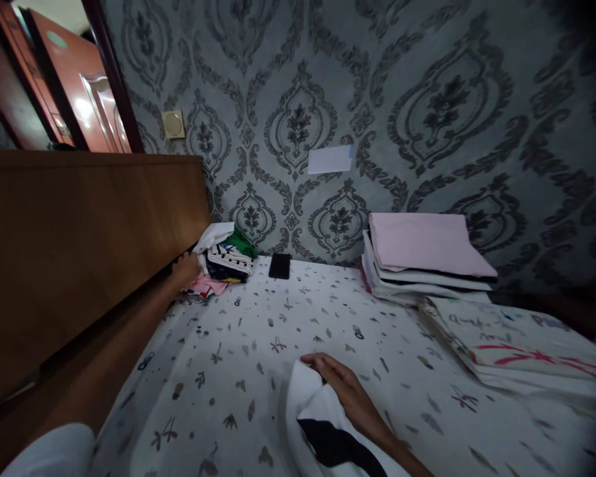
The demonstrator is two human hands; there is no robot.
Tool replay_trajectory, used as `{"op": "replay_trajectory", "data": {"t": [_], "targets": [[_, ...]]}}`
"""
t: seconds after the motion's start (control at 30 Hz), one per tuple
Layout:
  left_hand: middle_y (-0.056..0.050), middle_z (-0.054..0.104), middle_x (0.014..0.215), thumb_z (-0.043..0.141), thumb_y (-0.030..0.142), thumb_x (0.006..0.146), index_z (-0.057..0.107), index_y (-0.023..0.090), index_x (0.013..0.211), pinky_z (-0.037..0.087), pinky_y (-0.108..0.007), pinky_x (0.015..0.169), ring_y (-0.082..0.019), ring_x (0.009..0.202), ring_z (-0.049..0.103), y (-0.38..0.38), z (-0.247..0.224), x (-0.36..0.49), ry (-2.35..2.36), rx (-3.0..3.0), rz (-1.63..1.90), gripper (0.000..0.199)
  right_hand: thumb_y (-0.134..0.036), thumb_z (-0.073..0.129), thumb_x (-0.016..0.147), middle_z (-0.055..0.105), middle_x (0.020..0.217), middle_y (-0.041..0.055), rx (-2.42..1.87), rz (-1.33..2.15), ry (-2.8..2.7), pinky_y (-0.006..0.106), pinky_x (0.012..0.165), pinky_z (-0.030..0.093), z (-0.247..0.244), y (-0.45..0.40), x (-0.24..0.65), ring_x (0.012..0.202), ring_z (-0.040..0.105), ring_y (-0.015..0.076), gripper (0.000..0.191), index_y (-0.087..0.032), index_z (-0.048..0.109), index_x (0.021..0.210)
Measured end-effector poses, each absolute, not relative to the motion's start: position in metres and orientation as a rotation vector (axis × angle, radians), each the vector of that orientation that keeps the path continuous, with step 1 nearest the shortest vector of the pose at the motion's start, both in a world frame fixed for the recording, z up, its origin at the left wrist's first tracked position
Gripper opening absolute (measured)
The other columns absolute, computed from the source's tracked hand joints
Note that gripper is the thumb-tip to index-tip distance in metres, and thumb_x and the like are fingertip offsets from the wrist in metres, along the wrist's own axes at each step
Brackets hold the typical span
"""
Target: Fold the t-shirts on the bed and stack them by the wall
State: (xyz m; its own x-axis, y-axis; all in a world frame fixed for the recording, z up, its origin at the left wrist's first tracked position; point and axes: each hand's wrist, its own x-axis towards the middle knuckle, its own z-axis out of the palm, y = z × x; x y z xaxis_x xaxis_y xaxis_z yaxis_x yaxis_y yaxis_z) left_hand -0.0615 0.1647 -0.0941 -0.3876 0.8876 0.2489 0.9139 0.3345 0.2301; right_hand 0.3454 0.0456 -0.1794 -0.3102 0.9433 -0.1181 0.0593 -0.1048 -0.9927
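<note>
My left hand [186, 268] reaches out to the far left and touches the side of a pile of clothes [228, 262] by the wooden board; its fingertips are hidden against the cloth. White, green, striped and pink pieces show in that pile. Near the bottom centre, my right hand [335, 377] has its fingers closed on a white garment [310, 404] with a black patch. The garment hangs down towards me, and its lower part runs out of view.
A black phone-like object [279, 265] lies near the wall. At the right are a folded stack topped with pink cloth [422, 245] and a folded white cloth [526, 344] with red marks. A wooden board [94, 225] borders the patterned sheet [258, 331] on the left.
</note>
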Motion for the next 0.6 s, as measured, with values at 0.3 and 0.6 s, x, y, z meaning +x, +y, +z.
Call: {"op": "replay_trajectory", "data": {"t": [0.3, 0.6], "targets": [[-0.021, 0.066, 0.12, 0.063, 0.038, 0.081, 0.053, 0.013, 0.124, 0.05, -0.034, 0.075, -0.033, 0.102, 0.067, 0.125, -0.11, -0.088, -2.755, -1.471, -0.374, 0.05, -0.085, 0.061, 0.063, 0.071, 0.094, 0.0105, -1.146, 1.536, -1.472, 0.038, 0.082, 0.048, -0.18, 0.046, 0.346, 0.093, 0.063, 0.0294, 0.073, -0.019, 0.076, 0.091], [-0.011, 0.071, 0.087, 0.053, 0.029, 0.077, 0.064, 0.018, 0.086, 0.045, -0.031, 0.067, -0.028, 0.088, 0.066, 0.113, -0.075, -0.082, -2.548, -1.502, -0.641, 0.017, -0.084, 0.063, 0.063, 0.07, 0.088, 0.0087, -1.105, 1.526, -1.469, 0.037, 0.077, 0.048, -0.182, 0.047, 0.346, 0.085, 0.061, 0.0267, 0.072, -0.019, 0.076, 0.09]]}}
